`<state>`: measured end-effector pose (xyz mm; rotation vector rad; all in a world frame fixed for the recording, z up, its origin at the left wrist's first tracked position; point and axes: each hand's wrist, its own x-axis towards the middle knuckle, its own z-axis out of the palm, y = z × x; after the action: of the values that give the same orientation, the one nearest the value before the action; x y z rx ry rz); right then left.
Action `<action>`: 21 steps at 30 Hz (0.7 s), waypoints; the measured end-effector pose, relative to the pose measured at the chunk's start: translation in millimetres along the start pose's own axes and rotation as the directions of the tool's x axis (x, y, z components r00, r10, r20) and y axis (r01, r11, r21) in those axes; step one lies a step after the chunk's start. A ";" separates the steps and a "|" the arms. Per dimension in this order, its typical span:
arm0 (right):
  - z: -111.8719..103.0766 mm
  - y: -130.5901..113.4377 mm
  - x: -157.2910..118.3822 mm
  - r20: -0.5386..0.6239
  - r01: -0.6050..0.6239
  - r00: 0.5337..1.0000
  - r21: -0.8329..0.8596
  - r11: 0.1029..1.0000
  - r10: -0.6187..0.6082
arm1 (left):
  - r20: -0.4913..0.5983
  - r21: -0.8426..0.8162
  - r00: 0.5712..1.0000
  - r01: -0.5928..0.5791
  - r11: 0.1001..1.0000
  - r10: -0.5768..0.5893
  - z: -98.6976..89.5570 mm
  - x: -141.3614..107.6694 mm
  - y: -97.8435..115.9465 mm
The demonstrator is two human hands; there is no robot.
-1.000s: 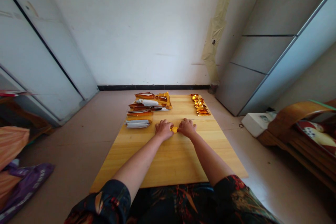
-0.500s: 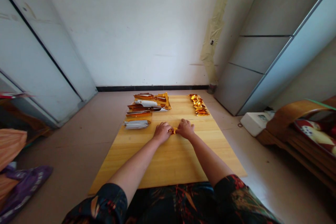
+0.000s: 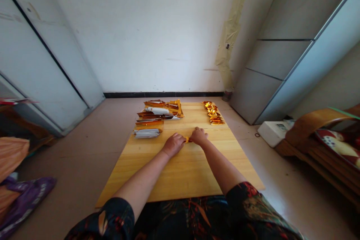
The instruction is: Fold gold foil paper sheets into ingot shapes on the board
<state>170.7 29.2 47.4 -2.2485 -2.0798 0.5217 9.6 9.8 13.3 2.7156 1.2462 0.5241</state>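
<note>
On the wooden board, my left hand (image 3: 174, 144) and my right hand (image 3: 198, 136) face each other around a small piece of gold foil paper (image 3: 186, 140). Fingers of both hands are closed on its two ends, and only its short middle shows in the gap. Ahead and to the left lie stacks of gold foil sheets (image 3: 153, 125), some with white backs. A row of shiny folded gold foil pieces (image 3: 213, 111) lies at the far right of the board.
The wooden board (image 3: 180, 180) reaches up to my lap. A white wall (image 3: 157, 37) stands beyond it. A grey fridge (image 3: 270, 67) is to the right, near a white box (image 3: 272, 132) and a wooden seat (image 3: 315, 142). A purple bag (image 3: 30, 198) lies at the lower left.
My left hand has turned and dipped slightly, its fingers now reaching flatter toward the foil. The right hand stays almost in place, still at the foil's other end.
</note>
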 end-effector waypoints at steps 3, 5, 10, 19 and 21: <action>2.8 5.0 -4.0 -0.046 0.034 0.998 0.034 0.999 -0.032 | -0.011 0.073 0.999 -0.044 0.996 0.045 1.9 -1.6 -0.1; 7.5 11.0 -6.7 -0.126 0.088 0.989 0.075 0.993 -0.078 | -0.026 0.095 0.998 -0.060 0.994 0.063 3.5 -2.6 -0.8; 21.4 28.7 -12.4 -0.266 0.404 0.887 0.051 0.913 -0.378 | -0.057 0.116 0.998 -0.028 0.993 0.035 5.7 -3.7 -1.9; 21.1 28.6 -14.7 -0.219 0.444 0.882 0.085 0.892 -0.418 | -0.107 0.109 0.992 0.073 0.991 -0.061 5.6 -6.7 -1.8; 20.4 27.9 -15.2 -0.195 0.425 0.896 0.115 0.898 -0.399 | -0.123 0.067 0.987 0.114 0.991 -0.105 5.4 -6.8 -1.5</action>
<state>191.5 7.5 24.5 -1.6326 -2.2479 0.4290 6.3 5.9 6.1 2.6902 1.4622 0.6476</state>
